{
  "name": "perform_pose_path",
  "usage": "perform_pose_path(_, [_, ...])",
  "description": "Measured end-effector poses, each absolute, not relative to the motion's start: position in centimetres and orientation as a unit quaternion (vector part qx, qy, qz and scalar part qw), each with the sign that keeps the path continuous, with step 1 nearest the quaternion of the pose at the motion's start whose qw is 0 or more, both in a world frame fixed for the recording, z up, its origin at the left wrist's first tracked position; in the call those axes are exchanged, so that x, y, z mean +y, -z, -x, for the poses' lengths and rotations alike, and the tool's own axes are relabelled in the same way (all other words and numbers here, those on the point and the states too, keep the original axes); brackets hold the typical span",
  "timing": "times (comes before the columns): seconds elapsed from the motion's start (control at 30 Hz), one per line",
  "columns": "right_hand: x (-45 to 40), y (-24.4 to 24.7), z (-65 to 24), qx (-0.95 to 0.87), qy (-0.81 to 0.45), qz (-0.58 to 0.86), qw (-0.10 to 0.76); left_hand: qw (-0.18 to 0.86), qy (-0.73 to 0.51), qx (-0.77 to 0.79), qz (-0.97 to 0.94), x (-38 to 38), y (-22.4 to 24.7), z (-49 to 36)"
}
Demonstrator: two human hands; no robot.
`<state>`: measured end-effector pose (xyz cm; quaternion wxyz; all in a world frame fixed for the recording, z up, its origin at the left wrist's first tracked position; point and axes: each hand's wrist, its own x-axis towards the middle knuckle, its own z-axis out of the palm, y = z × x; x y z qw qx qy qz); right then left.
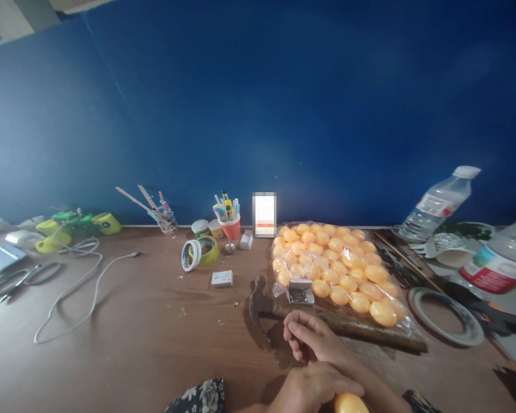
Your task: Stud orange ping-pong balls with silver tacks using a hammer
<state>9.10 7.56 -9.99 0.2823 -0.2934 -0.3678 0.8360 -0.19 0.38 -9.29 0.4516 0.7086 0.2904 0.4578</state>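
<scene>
My left hand (312,385) is at the bottom edge, fingers closed over an orange ping-pong ball (351,403), which is partly cut off by the frame. Just beyond it, my right hand (306,335) has its thumb and fingers curled together; anything pinched there is too small to make out. Behind the right hand lies a claw hammer (261,307), its wooden handle pointing right. A small open box of metal tacks or nails (300,295) rests between the hammer and a clear bag of orange ping-pong balls (337,261).
Left of the bag are a small white box (222,279), tape rolls (191,256) and a cup of pens (230,227). A white cable (97,287) and scissors (23,281) lie far left. Rightward are a tape roll (446,317) and plastic bottles (438,203). A blue wall (258,103) stands behind.
</scene>
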Motion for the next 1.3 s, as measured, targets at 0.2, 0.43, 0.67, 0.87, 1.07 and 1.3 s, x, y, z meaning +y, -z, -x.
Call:
perform_pose_path(0.2, [7.5,9.8,-9.1,-0.37,-0.835,0.292,0.282,0.474,-0.397,0.334,-0.711,0.6,10.2,-0.3])
perform_pose_path(0.43, [7.5,10.1,-9.0,-0.365,-0.837,0.294,0.282,0.45,-0.413,0.329,-0.72,0.7,10.7,-0.2])
perform_pose_path(0.67, [7.5,10.2,-8.9,-0.365,-0.837,0.289,0.286,0.466,-0.377,0.384,-0.702,0.8,13.4,-0.8])
perform_pose_path(0.87, [7.6,10.1,-8.9,-0.371,-0.834,0.29,0.288,0.458,-0.41,0.38,-0.691,0.8,14.8,-1.3])
perform_pose_path(1.07, [7.6,9.5,-8.9,-0.378,-0.831,0.298,0.278,0.451,-0.441,0.333,-0.701,0.7,11.5,-0.3])
perform_pose_path(1.3, [7.7,10.3,-8.8,-0.376,-0.833,0.294,0.281,0.46,-0.428,0.326,-0.707,1.0,12.3,-0.4])
